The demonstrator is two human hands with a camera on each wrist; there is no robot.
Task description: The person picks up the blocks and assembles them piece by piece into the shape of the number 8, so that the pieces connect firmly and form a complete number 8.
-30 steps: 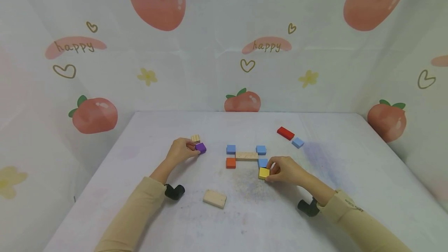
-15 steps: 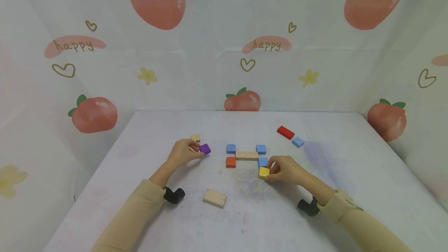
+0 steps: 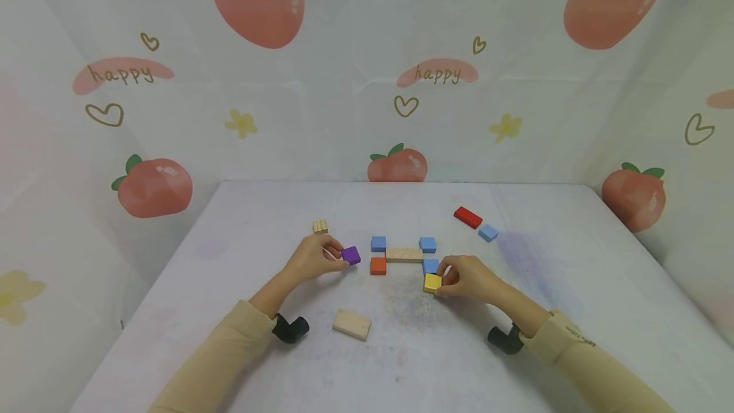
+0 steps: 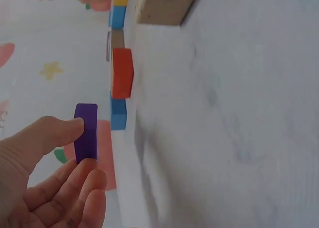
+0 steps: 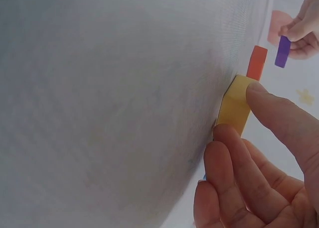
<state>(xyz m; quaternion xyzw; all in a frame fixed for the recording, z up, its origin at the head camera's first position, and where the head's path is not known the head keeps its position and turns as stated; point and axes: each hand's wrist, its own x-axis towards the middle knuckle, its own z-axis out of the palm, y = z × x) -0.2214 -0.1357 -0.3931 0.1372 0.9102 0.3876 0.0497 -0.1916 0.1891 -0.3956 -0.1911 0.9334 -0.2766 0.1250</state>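
My left hand [image 3: 314,258] pinches a purple block [image 3: 351,255] between thumb and fingers; in the left wrist view the purple block [image 4: 86,132] hangs above the table. To its right lies an orange-red block [image 3: 378,266], with a blue block [image 3: 378,244] behind it. A long wooden block [image 3: 404,255] runs from these to two more blue blocks [image 3: 427,245] on the right. My right hand [image 3: 469,279] pinches a yellow block [image 3: 432,283] at the near side of the front right blue block [image 3: 431,266]. In the right wrist view the yellow block [image 5: 235,106] is down at the tabletop.
A flat wooden block [image 3: 352,324] lies nearer the front of the table [image 3: 367,381]. A small striped wooden block [image 3: 320,227] sits behind my left hand. Back right are a red block [image 3: 467,217] and a blue block [image 3: 488,233]. A printed cloth [image 3: 344,81] hangs behind.
My left hand has carried the purple block rightward and a little toward me, away from the striped wooden block to near the orange-red one. The right hand and yellow block have stayed in place.
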